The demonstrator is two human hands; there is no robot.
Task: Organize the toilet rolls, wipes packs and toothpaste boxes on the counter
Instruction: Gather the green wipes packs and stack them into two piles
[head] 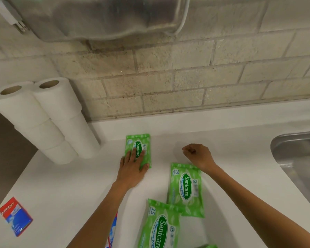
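Three wipes packs (185, 189) (six toilet rolls (43, 120) stacked).

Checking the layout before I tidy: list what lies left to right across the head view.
Red and blue toothpaste box → stacked white toilet rolls → left hand pressing the far green Sanicare wipes pack → right hand, loosely curled → steel sink.

Toothpaste box (113, 235), perhaps, behind left forearm.

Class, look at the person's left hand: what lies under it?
The left hand lies flat on a green wipes pack on the white counter. The pack's near part is hidden by the fingers.
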